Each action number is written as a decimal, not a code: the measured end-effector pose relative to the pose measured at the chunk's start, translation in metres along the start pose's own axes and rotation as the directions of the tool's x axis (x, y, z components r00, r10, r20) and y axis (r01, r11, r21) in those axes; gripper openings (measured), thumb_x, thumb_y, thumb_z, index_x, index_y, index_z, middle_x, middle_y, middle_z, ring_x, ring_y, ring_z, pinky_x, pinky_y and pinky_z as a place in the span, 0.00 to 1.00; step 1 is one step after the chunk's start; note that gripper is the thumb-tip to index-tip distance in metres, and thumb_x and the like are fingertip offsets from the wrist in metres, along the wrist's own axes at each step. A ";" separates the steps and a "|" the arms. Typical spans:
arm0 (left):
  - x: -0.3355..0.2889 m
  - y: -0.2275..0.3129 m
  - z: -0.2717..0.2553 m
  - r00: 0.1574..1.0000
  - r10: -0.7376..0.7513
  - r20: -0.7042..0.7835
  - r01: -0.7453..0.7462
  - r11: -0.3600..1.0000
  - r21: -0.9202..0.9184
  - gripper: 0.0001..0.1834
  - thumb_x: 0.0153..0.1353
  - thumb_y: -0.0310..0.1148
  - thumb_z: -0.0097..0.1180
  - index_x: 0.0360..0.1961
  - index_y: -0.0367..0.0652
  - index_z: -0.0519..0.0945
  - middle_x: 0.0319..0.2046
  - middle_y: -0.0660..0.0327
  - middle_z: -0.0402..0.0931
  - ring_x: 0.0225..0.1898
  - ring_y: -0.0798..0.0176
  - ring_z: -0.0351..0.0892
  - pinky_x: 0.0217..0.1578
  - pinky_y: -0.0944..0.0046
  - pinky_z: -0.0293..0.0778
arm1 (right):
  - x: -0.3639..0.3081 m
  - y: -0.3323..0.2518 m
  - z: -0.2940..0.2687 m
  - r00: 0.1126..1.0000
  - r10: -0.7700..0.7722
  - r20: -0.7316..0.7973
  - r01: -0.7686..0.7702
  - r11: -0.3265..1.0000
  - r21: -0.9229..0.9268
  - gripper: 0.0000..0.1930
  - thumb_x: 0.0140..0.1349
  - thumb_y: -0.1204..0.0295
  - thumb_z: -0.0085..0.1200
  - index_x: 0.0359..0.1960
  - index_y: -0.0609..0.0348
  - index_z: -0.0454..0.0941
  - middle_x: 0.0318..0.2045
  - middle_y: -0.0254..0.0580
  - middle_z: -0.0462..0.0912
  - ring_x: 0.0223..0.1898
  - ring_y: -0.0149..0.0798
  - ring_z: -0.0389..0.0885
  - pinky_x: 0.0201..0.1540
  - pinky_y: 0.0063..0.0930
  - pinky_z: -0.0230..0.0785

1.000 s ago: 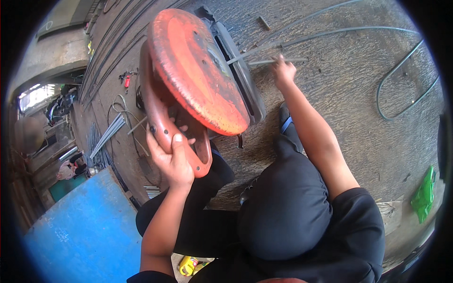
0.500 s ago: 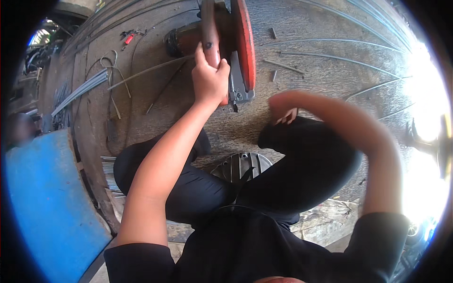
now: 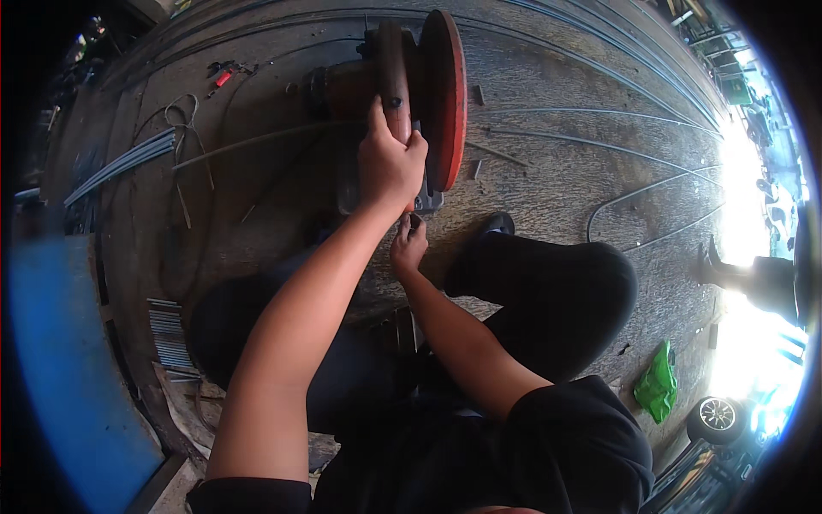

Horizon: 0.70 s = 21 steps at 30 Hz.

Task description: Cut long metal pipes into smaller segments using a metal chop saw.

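Observation:
A cut-off saw with a red disc guard (image 3: 454,111) stands on the floor in front of me, its motor on the left side. My left hand (image 3: 392,167) is closed round the saw's long worn handle (image 3: 393,73). Just below it, my right hand (image 3: 409,248) is at the near edge of the saw's grey metal base (image 3: 431,202). Its fingers are curled together there; what they grip is too small to make out. Beside the guard lie a short cut metal piece (image 3: 477,170) and a thin rod (image 3: 501,154).
Long thin rods (image 3: 591,141) spread across the floor on the right. A bundle of grey rods (image 3: 128,163) and a red-handled tool (image 3: 224,79) lie at left. Cut rods (image 3: 171,338) lie beside my left leg, near a blue panel (image 3: 73,360). A green bag (image 3: 657,383) is at right.
My right hand has come in from beside my right knee to the front of the saw's base. My left hand stays on the handle. The view has shifted, bringing the green bag into sight.

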State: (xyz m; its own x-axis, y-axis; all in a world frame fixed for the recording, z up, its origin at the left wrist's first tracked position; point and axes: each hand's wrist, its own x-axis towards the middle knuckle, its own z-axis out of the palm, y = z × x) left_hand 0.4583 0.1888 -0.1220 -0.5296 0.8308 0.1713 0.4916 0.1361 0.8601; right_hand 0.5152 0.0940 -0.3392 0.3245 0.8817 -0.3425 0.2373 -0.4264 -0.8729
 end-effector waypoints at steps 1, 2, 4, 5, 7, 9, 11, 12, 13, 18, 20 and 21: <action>0.001 0.000 0.000 1.000 0.002 -0.005 -0.002 1.000 0.010 0.33 0.53 0.30 0.53 0.60 0.34 0.58 0.37 0.39 0.77 0.42 0.41 0.78 0.44 0.51 0.73 | 0.002 -0.001 0.000 0.999 -0.037 0.009 0.036 0.999 0.018 0.20 0.61 0.60 0.52 0.47 0.64 0.72 0.33 0.57 0.81 0.38 0.52 0.81 0.41 0.39 0.69; 0.001 -0.001 0.001 1.000 0.025 -0.014 -0.025 1.000 -0.002 0.33 0.53 0.30 0.54 0.60 0.34 0.59 0.37 0.39 0.77 0.42 0.41 0.78 0.43 0.51 0.73 | 0.003 -0.001 -0.002 1.000 -0.011 0.001 0.011 1.000 -0.023 0.20 0.61 0.59 0.54 0.45 0.65 0.73 0.32 0.56 0.81 0.37 0.52 0.81 0.41 0.39 0.70; 0.001 -0.001 0.001 0.999 0.038 -0.017 -0.038 0.999 -0.011 0.32 0.53 0.29 0.54 0.60 0.35 0.59 0.37 0.39 0.77 0.41 0.41 0.78 0.43 0.51 0.73 | 0.009 0.001 -0.006 0.999 -0.034 -0.004 0.034 0.999 -0.039 0.21 0.56 0.58 0.58 0.40 0.66 0.76 0.30 0.54 0.82 0.35 0.52 0.82 0.40 0.38 0.70; 0.000 -0.001 0.001 1.000 0.008 0.001 -0.008 1.000 -0.021 0.33 0.52 0.29 0.54 0.59 0.35 0.59 0.37 0.40 0.77 0.41 0.41 0.78 0.43 0.51 0.73 | 0.013 0.004 -0.009 1.000 -0.010 -0.007 0.009 0.998 -0.060 0.21 0.56 0.58 0.58 0.40 0.66 0.76 0.30 0.54 0.82 0.35 0.52 0.82 0.40 0.38 0.70; 0.001 -0.001 0.000 1.000 -0.027 0.012 0.028 0.999 -0.026 0.33 0.51 0.29 0.54 0.59 0.36 0.60 0.37 0.41 0.77 0.41 0.41 0.78 0.42 0.51 0.74 | 0.026 0.008 -0.015 0.991 -0.091 0.095 0.103 0.986 -0.130 0.18 0.53 0.62 0.59 0.37 0.66 0.77 0.31 0.54 0.82 0.35 0.50 0.82 0.40 0.37 0.71; 0.003 0.000 -0.001 1.000 -0.004 0.009 0.004 0.999 -0.036 0.33 0.50 0.28 0.54 0.59 0.37 0.60 0.37 0.41 0.77 0.41 0.41 0.78 0.42 0.51 0.74 | 0.051 0.007 -0.007 0.988 -0.133 0.074 0.143 0.977 -0.155 0.16 0.53 0.63 0.59 0.26 0.67 0.77 0.26 0.48 0.82 0.33 0.42 0.82 0.35 0.31 0.73; 0.005 0.001 -0.001 0.999 -0.032 0.019 0.033 0.999 -0.041 0.35 0.48 0.28 0.54 0.60 0.38 0.59 0.37 0.41 0.77 0.41 0.42 0.78 0.43 0.52 0.74 | 0.074 0.001 -0.003 0.859 0.382 0.342 -0.288 0.912 -0.293 0.12 0.53 0.67 0.58 0.23 0.67 0.75 0.20 0.43 0.78 0.27 0.39 0.80 0.26 0.27 0.72; 0.006 0.001 0.000 0.999 -0.028 0.024 0.029 0.999 -0.021 0.36 0.47 0.27 0.54 0.60 0.38 0.59 0.38 0.40 0.77 0.42 0.41 0.78 0.44 0.52 0.74 | 0.078 -0.002 0.000 0.725 0.524 0.448 -0.431 0.852 -0.299 0.12 0.53 0.68 0.57 0.23 0.66 0.75 0.19 0.43 0.77 0.26 0.38 0.80 0.25 0.27 0.72; 0.007 0.001 0.000 1.000 -0.017 0.027 0.017 1.000 -0.008 0.36 0.47 0.27 0.54 0.60 0.39 0.58 0.39 0.40 0.77 0.42 0.41 0.78 0.44 0.53 0.74 | 0.081 -0.005 0.002 0.696 0.529 0.485 -0.475 0.846 -0.241 0.11 0.53 0.69 0.57 0.23 0.66 0.75 0.19 0.42 0.76 0.25 0.38 0.79 0.24 0.26 0.71; 0.011 0.000 -0.001 0.998 -0.016 0.055 0.012 0.997 0.082 0.40 0.45 0.25 0.54 0.62 0.32 0.54 0.39 0.38 0.76 0.43 0.41 0.78 0.46 0.55 0.73 | 0.083 -0.009 -0.006 0.582 0.535 0.612 -0.613 0.783 -0.102 0.09 0.53 0.71 0.56 0.22 0.65 0.73 0.16 0.40 0.73 0.21 0.36 0.76 0.19 0.24 0.67; 0.013 0.000 -0.001 0.995 -0.033 0.097 0.027 0.998 0.063 0.40 0.45 0.25 0.54 0.62 0.29 0.53 0.39 0.37 0.76 0.43 0.42 0.78 0.47 0.55 0.73 | 0.090 0.002 -0.011 0.533 0.454 0.714 -0.545 0.830 -0.120 0.08 0.53 0.73 0.56 0.22 0.64 0.73 0.15 0.39 0.71 0.19 0.35 0.75 0.17 0.23 0.66; 0.015 0.001 -0.001 0.993 -0.051 0.106 0.044 0.997 0.069 0.40 0.45 0.25 0.54 0.62 0.29 0.53 0.39 0.37 0.76 0.43 0.42 0.78 0.47 0.55 0.73 | 0.097 0.009 -0.011 0.542 0.439 0.716 -0.409 0.883 -0.232 0.07 0.52 0.73 0.56 0.21 0.63 0.73 0.16 0.40 0.72 0.20 0.35 0.76 0.19 0.23 0.68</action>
State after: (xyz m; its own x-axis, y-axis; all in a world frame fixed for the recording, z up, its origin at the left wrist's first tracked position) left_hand 0.4499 0.2007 -0.1184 -0.4780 0.8751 0.0753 0.5141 0.2093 0.8318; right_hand 0.5588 0.1732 -0.3768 -0.3754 0.4354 -0.8182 0.2890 -0.7838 -0.5497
